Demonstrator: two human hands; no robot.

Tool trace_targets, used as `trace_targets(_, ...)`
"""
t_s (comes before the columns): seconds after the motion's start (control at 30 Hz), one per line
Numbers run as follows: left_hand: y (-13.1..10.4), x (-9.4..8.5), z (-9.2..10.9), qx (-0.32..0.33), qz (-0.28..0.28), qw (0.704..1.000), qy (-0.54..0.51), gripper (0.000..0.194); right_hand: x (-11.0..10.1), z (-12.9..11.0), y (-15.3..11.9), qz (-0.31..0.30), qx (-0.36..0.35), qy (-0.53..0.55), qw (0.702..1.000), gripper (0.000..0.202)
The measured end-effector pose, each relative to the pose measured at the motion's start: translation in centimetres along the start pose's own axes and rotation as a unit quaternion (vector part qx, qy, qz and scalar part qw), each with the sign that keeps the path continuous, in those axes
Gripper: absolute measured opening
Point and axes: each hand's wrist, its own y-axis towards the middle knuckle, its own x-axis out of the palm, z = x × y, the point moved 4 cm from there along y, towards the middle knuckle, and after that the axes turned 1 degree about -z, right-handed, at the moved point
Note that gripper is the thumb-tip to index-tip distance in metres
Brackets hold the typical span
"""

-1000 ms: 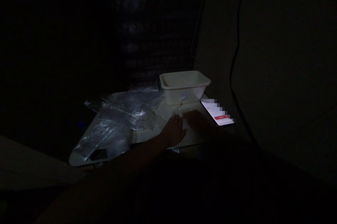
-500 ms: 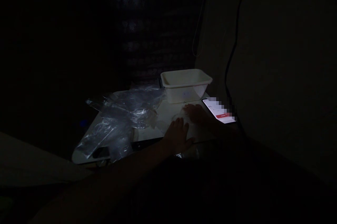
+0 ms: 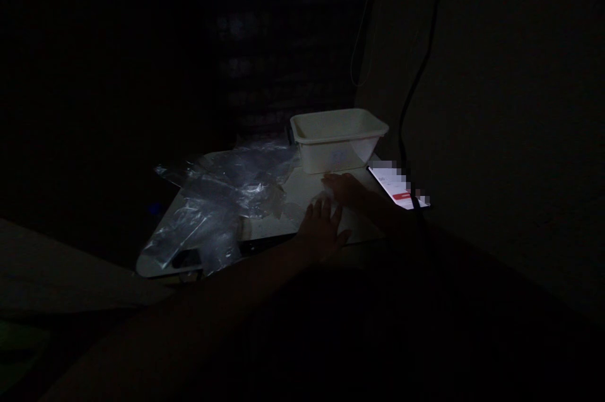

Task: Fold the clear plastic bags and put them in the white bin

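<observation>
The picture is very dark. My left hand [image 3: 320,229] lies flat on the white tabletop [image 3: 269,227] near its front edge, fingers spread. Just beyond it, my right hand [image 3: 344,188] reaches in from the right, its fingers stretched out to the left and low over the surface. Between and under the fingers shows a pale, see-through piece, perhaps thin plastic [image 3: 323,196]; its outline is hard to make out. To the left, crumpled clear plastic bags [image 3: 212,200] are spread over the table.
A white rectangular tub [image 3: 338,153] stands at the back of the table, behind my hands. A lit phone [image 3: 392,184] lies at the right edge. A dark cable [image 3: 428,55] hangs down the right wall. The table has a handle cutout [image 3: 186,258] at front left.
My right hand has shifted slightly, with its fingers now closer to the tub's base. My left hand stays flat near the front edge. The view has tilted a little, so the table sits higher.
</observation>
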Motion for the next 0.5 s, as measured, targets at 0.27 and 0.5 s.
trace_targets(0.27, 0.4, -0.3, -0.6, -0.024, -0.016, 0.999, -0.015, 0.068, -0.4, 1.3, -1.5, -0.006, 0.005, 0.004, 1.0, 0.042)
trace_targets(0.5, 1.4, -0.1, -1.4, -0.05, -0.02, 0.999, -0.007, 0.075, -0.3, 1.8, -3.5, -0.012, 0.034, 0.0, 0.999, 0.04)
